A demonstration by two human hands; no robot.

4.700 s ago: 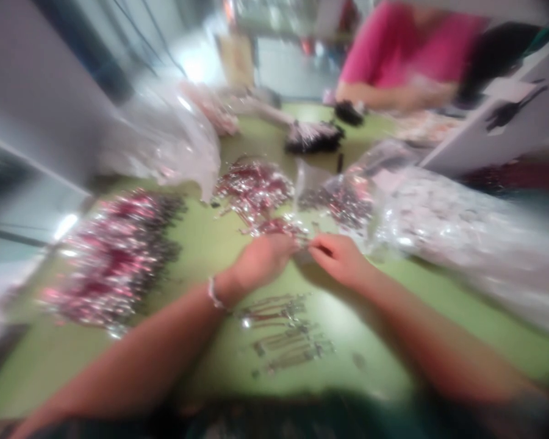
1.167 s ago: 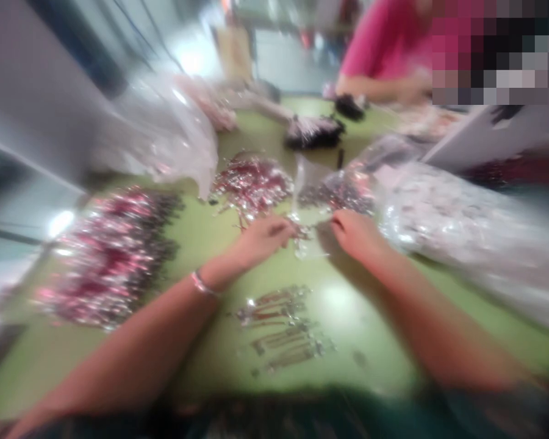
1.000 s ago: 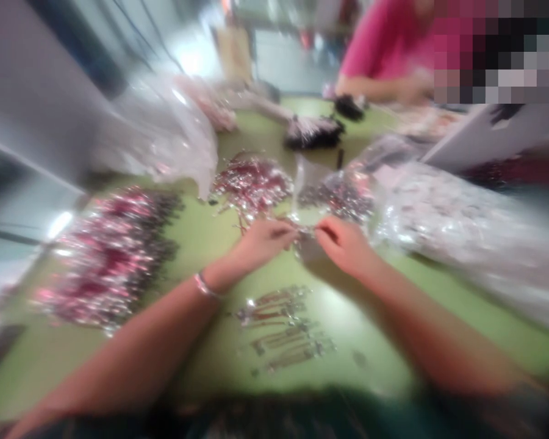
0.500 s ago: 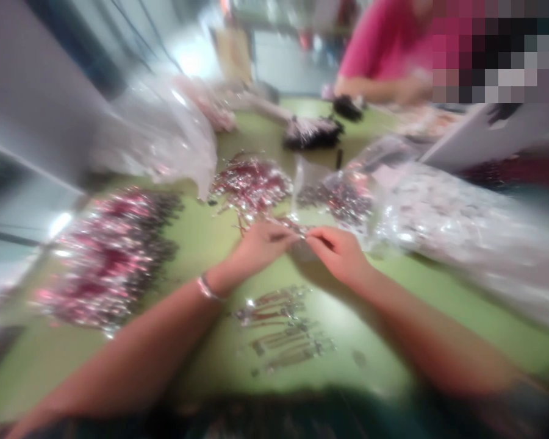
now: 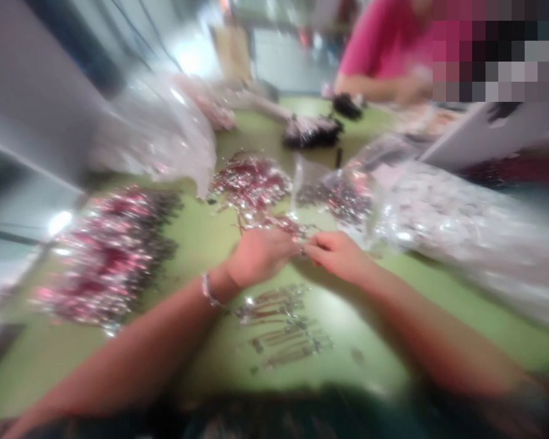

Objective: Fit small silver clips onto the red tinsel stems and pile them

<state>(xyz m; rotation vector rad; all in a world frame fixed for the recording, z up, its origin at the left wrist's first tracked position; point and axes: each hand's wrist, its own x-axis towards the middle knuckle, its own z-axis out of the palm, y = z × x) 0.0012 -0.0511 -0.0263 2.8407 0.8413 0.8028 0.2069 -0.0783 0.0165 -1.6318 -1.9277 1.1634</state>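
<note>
My left hand [image 5: 264, 256] and my right hand [image 5: 337, 255] meet fingertip to fingertip over the middle of the green table [image 5: 201, 372]. Both are closed in a pinch; the small thing between them is blurred and mostly hidden by the fingers. Just beyond them lies a heap of shiny red and silver strips [image 5: 254, 183], some reaching close to the left fingers. Nearer to me, several thin strips with shiny ends [image 5: 286, 326] lie side by side on the table.
A large pile of pink and silver pieces [image 5: 110, 256] lies on the left. Clear plastic bags stand behind it [image 5: 165, 134] and on the right [image 5: 466, 231]. A small open bag [image 5: 343, 195] holds similar pieces. Across the table sits a person in a pink top [image 5: 384, 42].
Both hands have come slightly toward me. My left hand has turned so that its back shows more and its fingers less. The strips on the table look unchanged.
</note>
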